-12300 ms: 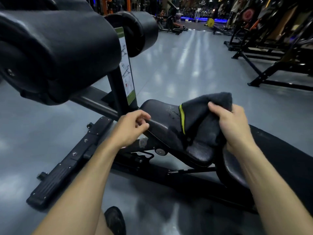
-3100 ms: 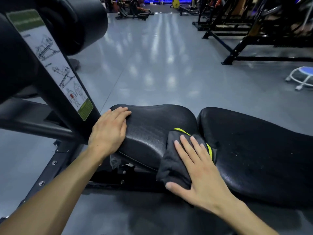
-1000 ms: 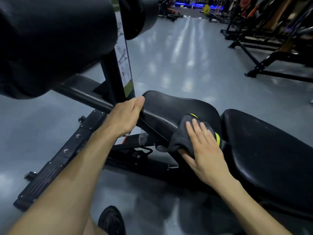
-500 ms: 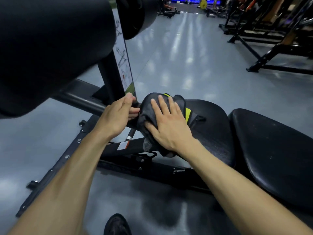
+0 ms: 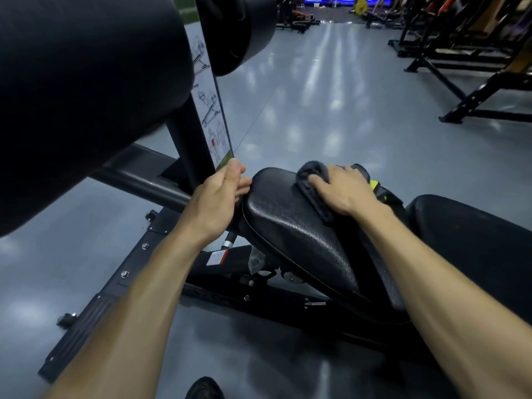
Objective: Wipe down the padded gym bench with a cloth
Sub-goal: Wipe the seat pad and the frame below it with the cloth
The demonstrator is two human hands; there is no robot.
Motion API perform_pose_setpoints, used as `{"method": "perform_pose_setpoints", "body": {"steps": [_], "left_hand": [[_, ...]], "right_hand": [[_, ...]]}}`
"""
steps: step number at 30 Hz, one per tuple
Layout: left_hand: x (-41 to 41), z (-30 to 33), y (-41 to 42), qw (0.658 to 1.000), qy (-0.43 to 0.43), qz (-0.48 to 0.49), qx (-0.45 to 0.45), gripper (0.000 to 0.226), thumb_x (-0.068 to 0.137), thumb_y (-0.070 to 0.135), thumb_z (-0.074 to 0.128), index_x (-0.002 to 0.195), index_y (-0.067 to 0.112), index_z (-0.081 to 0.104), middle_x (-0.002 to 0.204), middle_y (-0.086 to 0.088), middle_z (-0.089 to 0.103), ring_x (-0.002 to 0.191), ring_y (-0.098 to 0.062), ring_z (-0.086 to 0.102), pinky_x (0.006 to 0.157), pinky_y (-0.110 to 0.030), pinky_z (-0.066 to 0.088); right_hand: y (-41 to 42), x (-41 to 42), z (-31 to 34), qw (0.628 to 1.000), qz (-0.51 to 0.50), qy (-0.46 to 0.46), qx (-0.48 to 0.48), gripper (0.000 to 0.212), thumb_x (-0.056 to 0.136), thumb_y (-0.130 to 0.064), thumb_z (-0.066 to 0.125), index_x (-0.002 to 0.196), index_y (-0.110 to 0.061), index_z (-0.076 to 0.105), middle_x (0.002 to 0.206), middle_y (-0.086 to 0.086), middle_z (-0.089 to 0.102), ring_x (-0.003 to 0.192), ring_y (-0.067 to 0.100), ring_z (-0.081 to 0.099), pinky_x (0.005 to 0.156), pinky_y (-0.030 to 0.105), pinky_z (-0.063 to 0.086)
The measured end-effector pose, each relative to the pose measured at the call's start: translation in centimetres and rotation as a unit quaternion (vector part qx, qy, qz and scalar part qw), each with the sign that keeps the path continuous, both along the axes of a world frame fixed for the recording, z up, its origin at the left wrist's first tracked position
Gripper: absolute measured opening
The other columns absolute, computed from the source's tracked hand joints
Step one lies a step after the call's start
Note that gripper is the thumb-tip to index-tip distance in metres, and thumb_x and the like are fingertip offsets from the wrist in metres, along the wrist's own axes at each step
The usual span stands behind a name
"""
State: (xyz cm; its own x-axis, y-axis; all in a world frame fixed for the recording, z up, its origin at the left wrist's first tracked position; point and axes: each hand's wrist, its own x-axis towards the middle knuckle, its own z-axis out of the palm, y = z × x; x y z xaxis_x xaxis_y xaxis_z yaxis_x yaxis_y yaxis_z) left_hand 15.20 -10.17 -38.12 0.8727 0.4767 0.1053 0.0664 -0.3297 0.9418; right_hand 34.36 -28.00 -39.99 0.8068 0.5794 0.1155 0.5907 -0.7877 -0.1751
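Observation:
The bench has a black padded seat (image 5: 288, 226) and a longer black back pad (image 5: 475, 240) to its right. A dark grey cloth (image 5: 313, 171) with a yellow-green edge lies on the top far side of the seat. My right hand (image 5: 342, 188) holds the cloth against the pad, fingers curved over it and the thumb tucked at a bunched fold. My left hand (image 5: 216, 197) grips the narrow front end of the seat, beside the upright post, fingers curled round the edge.
Two big black roller pads, a near roller (image 5: 86, 96) and a far roller (image 5: 239, 30), hang at upper left on a post with an instruction sticker (image 5: 213, 116). The bench's base bar (image 5: 95, 312) runs along the grey floor. My shoe (image 5: 204, 388) shows at the bottom. Other black machine frames (image 5: 475, 90) stand at right.
My right hand has slid the cloth from the seat's front tip back to the right along the top of the pad. My left hand has stayed at the front end.

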Motion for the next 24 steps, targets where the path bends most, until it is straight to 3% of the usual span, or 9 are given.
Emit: {"method": "perform_pose_setpoints", "body": {"steps": [2, 4, 6, 9, 12, 14, 18, 21, 24], "left_hand": [[0.7, 0.0, -0.6, 1.000, -0.015, 0.014, 0.003, 0.072, 0.089, 0.075, 0.029, 0.131, 0.025, 0.059, 0.121, 0.006, 0.070, 0.111, -0.005, 0.067, 0.108, -0.040, 0.048], [1.5, -0.1, -1.4, 0.998, -0.031, 0.037, 0.047, 0.057, 0.092, 0.073, 0.030, 0.117, 0.035, 0.065, 0.118, 0.010, 0.071, 0.113, -0.006, 0.066, 0.107, -0.040, 0.048], [2.1, 0.2, -2.8, 0.991, -0.039, 0.060, 0.114, 0.049, 0.103, 0.059, 0.030, 0.120, 0.032, 0.067, 0.122, 0.010, 0.070, 0.117, -0.009, 0.063, 0.108, -0.035, 0.045], [2.7, 0.7, -5.0, 0.978, -0.023, 0.029, 0.206, 0.046, 0.109, 0.042, 0.031, 0.130, 0.022, 0.065, 0.128, 0.006, 0.067, 0.119, -0.011, 0.059, 0.103, -0.027, 0.042], [2.9, 0.8, -6.8, 0.969, -0.007, -0.030, 0.244, 0.045, 0.109, 0.040, 0.031, 0.130, 0.021, 0.066, 0.126, 0.008, 0.066, 0.116, -0.005, 0.055, 0.091, -0.014, 0.035], [2.8, 0.8, -7.6, 0.963, 0.001, -0.052, 0.263, 0.044, 0.109, 0.040, 0.031, 0.127, 0.022, 0.067, 0.126, 0.009, 0.067, 0.120, -0.007, 0.056, 0.090, -0.011, 0.035], [2.8, 0.7, -8.8, 0.955, 0.024, -0.103, 0.276, 0.048, 0.107, 0.044, 0.031, 0.117, 0.015, 0.068, 0.119, 0.004, 0.070, 0.116, -0.013, 0.059, 0.100, -0.034, 0.043], [3.2, 0.1, -9.0, 0.953, 0.044, -0.125, 0.271, 0.048, 0.107, 0.044, 0.031, 0.115, 0.015, 0.068, 0.116, 0.002, 0.071, 0.113, -0.015, 0.060, 0.100, -0.037, 0.044], [4.0, -0.1, -9.0, 0.950, 0.062, -0.124, 0.281, 0.048, 0.107, 0.046, 0.031, 0.112, 0.016, 0.067, 0.112, 0.000, 0.071, 0.110, -0.019, 0.061, 0.099, -0.042, 0.045]], "right_hand": [[1.9, -2.4, -0.1, 0.998, 0.060, -0.016, 0.013, 0.057, 0.094, -0.056, 0.028, 0.133, -0.022, 0.055, 0.142, 0.012, 0.056, 0.131, 0.037, 0.047, 0.111, 0.046, 0.033], [2.3, -4.8, -0.3, 0.992, 0.117, 0.000, 0.034, 0.065, 0.097, -0.058, 0.028, 0.154, -0.027, 0.037, 0.163, 0.006, 0.033, 0.150, 0.034, 0.024, 0.122, 0.046, 0.018], [0.2, -5.6, -0.6, 0.984, 0.166, 0.016, 0.056, 0.066, 0.100, -0.059, 0.030, 0.160, -0.032, 0.021, 0.170, -0.002, 0.012, 0.156, 0.026, 0.005, 0.126, 0.041, 0.005], [-5.1, -2.3, -2.0, 0.987, 0.143, 0.030, 0.064, 0.072, 0.092, -0.065, 0.023, 0.158, -0.037, 0.024, 0.169, -0.006, 0.017, 0.156, 0.022, 0.012, 0.126, 0.042, 0.010], [-9.8, 3.2, -3.6, 0.996, -0.009, 0.049, 0.080, 0.070, 0.089, -0.067, 0.021, 0.149, -0.035, 0.038, 0.158, 0.002, 0.039, 0.145, 0.034, 0.034, 0.119, 0.048, 0.026], [-11.0, 3.9, -4.2, 0.991, -0.060, 0.065, 0.098, 0.069, 0.091, -0.067, 0.024, 0.148, -0.032, 0.040, 0.154, 0.005, 0.041, 0.143, 0.037, 0.035, 0.118, 0.049, 0.027], [-13.6, -4.5, -4.5, 0.990, -0.029, 0.058, 0.123, 0.064, 0.100, -0.053, 0.038, 0.160, -0.035, 0.022, 0.170, -0.003, 0.010, 0.157, 0.024, 0.004, 0.126, 0.043, 0.006], [-16.8, -12.9, -4.5, 0.991, 0.037, 0.037, 0.122, 0.070, 0.096, -0.057, 0.031, 0.160, -0.038, 0.013, 0.169, -0.013, -0.001, 0.156, 0.013, -0.012, 0.126, 0.035, -0.002], [-18.1, -15.2, -4.4, 0.992, 0.085, 0.037, 0.082, 0.072, 0.094, -0.055, 0.031, 0.160, -0.040, 0.008, 0.168, -0.018, -0.007, 0.154, 0.008, -0.017, 0.124, 0.032, -0.009]]}}
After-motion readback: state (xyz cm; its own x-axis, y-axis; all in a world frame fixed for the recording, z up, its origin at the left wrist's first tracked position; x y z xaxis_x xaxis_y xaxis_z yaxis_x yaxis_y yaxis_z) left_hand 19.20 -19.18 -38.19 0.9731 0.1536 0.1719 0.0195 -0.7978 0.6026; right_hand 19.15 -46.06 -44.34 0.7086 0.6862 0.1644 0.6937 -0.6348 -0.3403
